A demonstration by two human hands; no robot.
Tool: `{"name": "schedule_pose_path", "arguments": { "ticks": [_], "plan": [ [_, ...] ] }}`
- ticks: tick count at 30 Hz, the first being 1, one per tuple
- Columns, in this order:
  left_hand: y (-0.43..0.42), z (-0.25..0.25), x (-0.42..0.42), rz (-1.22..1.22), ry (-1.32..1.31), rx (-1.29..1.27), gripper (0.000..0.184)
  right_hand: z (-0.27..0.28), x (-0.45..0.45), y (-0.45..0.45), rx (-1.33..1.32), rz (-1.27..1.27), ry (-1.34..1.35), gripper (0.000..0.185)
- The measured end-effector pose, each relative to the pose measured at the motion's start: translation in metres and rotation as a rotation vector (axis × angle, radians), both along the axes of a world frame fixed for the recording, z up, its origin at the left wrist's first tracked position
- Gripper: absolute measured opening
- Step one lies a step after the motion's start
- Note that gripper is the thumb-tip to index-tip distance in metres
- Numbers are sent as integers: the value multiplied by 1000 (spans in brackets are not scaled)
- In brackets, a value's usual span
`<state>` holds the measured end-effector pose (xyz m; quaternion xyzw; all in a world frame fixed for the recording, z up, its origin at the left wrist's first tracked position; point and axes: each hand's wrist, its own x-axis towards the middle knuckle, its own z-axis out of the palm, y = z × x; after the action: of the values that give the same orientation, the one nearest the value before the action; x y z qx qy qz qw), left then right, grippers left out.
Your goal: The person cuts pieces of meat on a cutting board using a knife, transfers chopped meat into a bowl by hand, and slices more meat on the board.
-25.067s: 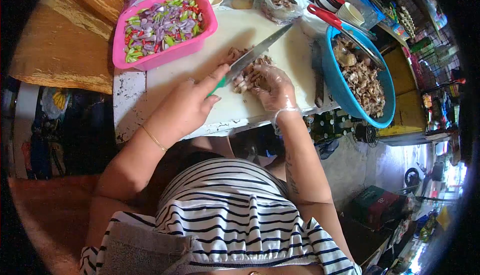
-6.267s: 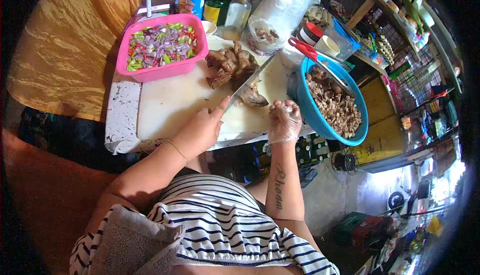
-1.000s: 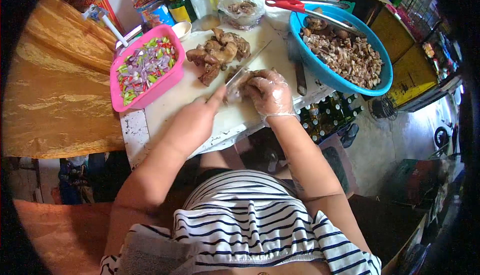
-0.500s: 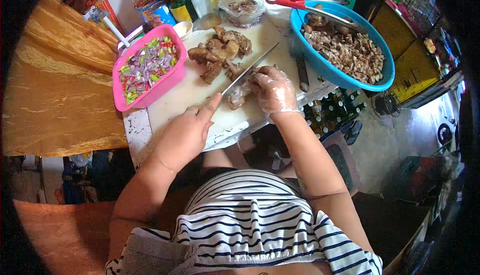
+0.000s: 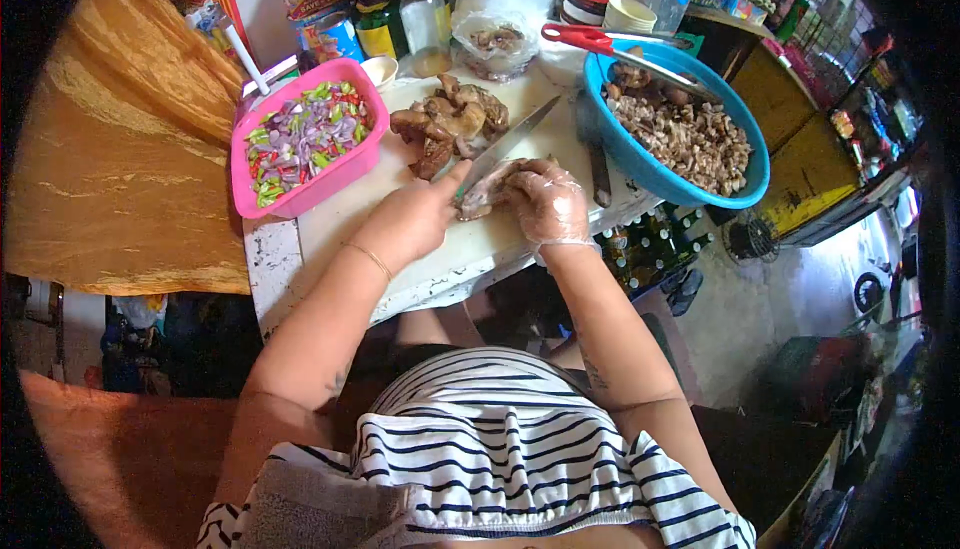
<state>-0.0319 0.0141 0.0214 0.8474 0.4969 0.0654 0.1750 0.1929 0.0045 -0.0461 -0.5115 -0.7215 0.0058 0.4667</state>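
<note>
My left hand is closed round the handle of a knife, whose blade slants up and away to the right. In a clear plastic glove, my right hand presses a piece of cooked meat onto the white cutting board. The blade lies against or just beside that piece; I cannot tell if it has cut in. Behind the knife sits a pile of larger browned meat pieces. To the right, a blue basin holds chopped meat, with red-handled tongs across its rim.
A pink tub of chopped onions and peppers stands at the left. Another dark-handled utensil lies by the basin. Behind are a glass bottle, a plastic bag of food and stacked bowls. Bottles stand below the table's right edge.
My left hand has moved up and forward with the knife, its grip now further round the handle. My right hand stays on the meat. The whole view has shifted slightly.
</note>
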Motion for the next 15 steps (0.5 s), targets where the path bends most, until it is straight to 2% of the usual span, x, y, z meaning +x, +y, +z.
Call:
{"name": "schedule_pose_path", "arguments": {
  "ticks": [1, 4, 5, 6, 8, 9, 11, 13, 15],
  "plan": [
    [4, 3, -1, 43, -21, -58, 68, -3, 2, 2, -12, 7, -10, 15],
    [-18, -2, -14, 84, -253, 23, 69, -1, 12, 3, 13, -12, 41, 12],
    [-28, 1, -17, 117, -273, 53, 70, 1, 18, -1, 3, -111, 30, 13],
    [-35, -3, -20, 108, -386, 112, 70, -4, 24, 2, 166, -229, 39, 17],
    [-45, -16, -27, 100, -620, 219, 71, 1, 45, -1, 31, -414, -40, 20],
    [-49, -22, -32, 111, -551, 329, 69, 9, 46, -3, -114, -548, -79, 22],
    [-62, -26, -34, 275, -655, 39, 69, 23, 51, -2, -463, -736, -209, 26],
    [-76, -19, -32, 436, -854, -274, 66, 12, 64, 23, -646, -741, -189, 26],
    [-82, -17, -37, 457, -938, -389, 59, 25, 60, 31, -879, -707, -152, 30]
  ]
}}
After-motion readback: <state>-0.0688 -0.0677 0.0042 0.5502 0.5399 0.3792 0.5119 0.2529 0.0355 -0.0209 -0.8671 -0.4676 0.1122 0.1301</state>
